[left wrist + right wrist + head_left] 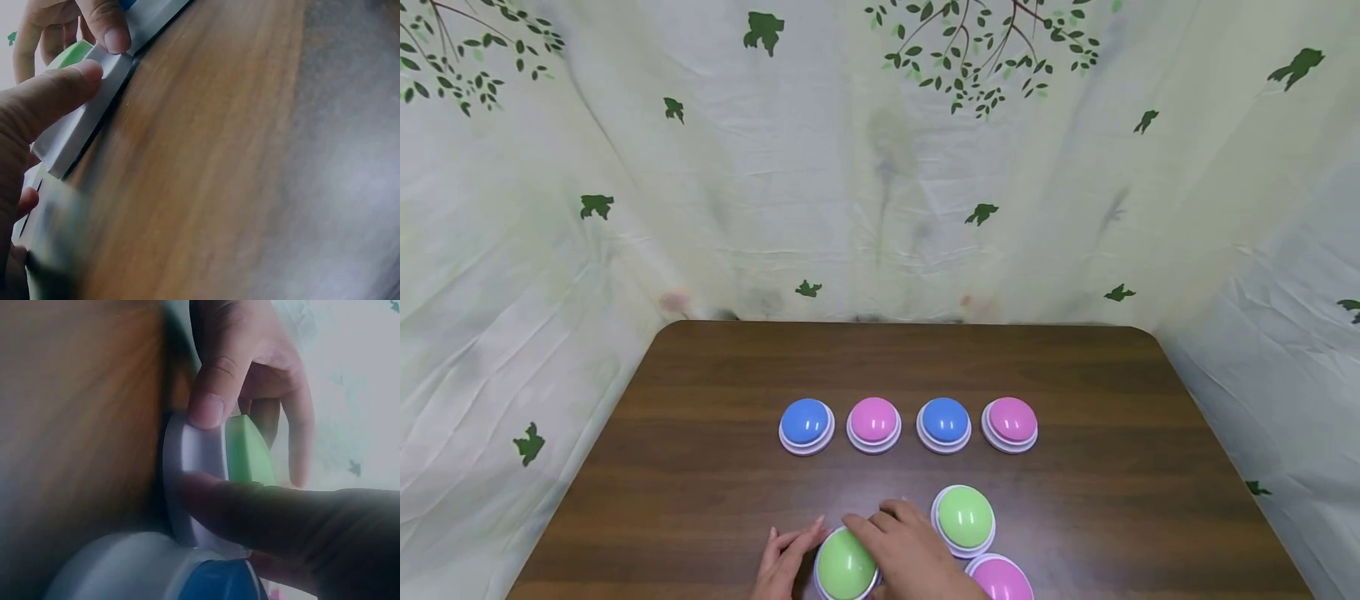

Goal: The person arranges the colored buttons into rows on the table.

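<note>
While L hand point(784, 567) grips near green btn point(846, 565) from left, btn's on or just above brown table point(662, 500) (can't tell), R hand point(917, 554) gripping its right; to btn's right, 2nd green btn point(966, 517), farther back, then pink btn point(1000, 579).

A screened-off booth: leaf-printed cloth point(850, 183) hangs behind and beside a wood-grain table point(700, 467).

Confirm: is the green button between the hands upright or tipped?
Upright: the green button sits dome-up in the head view, and the right wrist view shows its white base along the table.
</note>
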Demonstrator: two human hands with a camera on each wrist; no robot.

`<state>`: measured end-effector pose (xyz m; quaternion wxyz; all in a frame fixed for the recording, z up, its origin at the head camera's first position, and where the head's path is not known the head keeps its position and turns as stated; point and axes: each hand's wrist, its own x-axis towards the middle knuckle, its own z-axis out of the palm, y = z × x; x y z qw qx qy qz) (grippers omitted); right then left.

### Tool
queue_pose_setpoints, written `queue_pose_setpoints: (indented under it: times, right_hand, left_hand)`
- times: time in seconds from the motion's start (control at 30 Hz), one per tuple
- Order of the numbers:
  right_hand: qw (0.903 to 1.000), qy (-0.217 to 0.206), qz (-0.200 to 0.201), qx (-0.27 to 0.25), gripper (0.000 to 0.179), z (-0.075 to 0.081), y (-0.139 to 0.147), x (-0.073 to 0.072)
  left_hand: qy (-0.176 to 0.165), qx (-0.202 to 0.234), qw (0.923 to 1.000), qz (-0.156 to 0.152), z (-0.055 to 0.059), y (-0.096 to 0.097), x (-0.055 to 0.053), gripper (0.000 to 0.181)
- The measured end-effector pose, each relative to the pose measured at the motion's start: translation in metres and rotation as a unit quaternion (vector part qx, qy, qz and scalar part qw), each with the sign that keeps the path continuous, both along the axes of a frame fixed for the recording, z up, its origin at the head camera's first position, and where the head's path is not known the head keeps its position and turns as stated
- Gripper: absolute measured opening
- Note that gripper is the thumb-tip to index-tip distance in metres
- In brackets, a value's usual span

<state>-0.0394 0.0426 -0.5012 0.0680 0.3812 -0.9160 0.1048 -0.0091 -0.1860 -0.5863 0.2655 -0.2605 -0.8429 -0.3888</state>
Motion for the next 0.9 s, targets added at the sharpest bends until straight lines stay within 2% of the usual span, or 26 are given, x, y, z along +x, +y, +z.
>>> queue_pose_setpoints:
  times: [0.07,0.2,0.3,0.4,0.5,0.6,0.77,0.9]
  right_hand:
    - [0.9998,-0.017,0.003,-0.005,0.089,0.003,-0.005,-0.003]
    - [0.9988,-0.048,0.002,-0.013,0.082,0.010,-0.020,-0.011]
    - [0.9992,-0.035,0.005,-0.020,0.078,0.013,-0.033,-0.017]
    - [0.9996,-0.008,0.009,-0.025,0.073,0.014,-0.047,-0.024]
    - [0.9996,0.010,0.009,-0.025,0.069,0.017,-0.059,-0.033]
    - [0.9997,0.010,0.009,-0.020,0.067,0.020,-0.070,-0.042]
    - [0.9997,-0.021,0.002,-0.012,0.066,0.022,-0.080,-0.054]
    - [0.9989,-0.046,-0.012,0.004,0.068,0.016,-0.082,-0.060]
  left_hand:
    - [-0.005,-0.001,1.0000,0.002,0.003,-0.005,0.000,0.086]
    - [-0.034,-0.013,0.9985,0.041,0.011,-0.017,0.004,0.093]
    - [-0.061,-0.025,0.9933,0.095,0.018,-0.024,0.006,0.104]
    - [-0.081,-0.019,0.9882,0.129,0.024,-0.031,0.003,0.109]
    - [-0.090,-0.010,0.9861,0.139,0.032,-0.037,-0.004,0.108]
    - [-0.098,-0.007,0.9840,0.149,0.040,-0.042,-0.010,0.107]
    - [-0.127,-0.022,0.9757,0.177,0.049,-0.043,-0.018,0.105]
    - [-0.151,-0.045,0.9687,0.192,0.048,-0.041,-0.023,0.103]
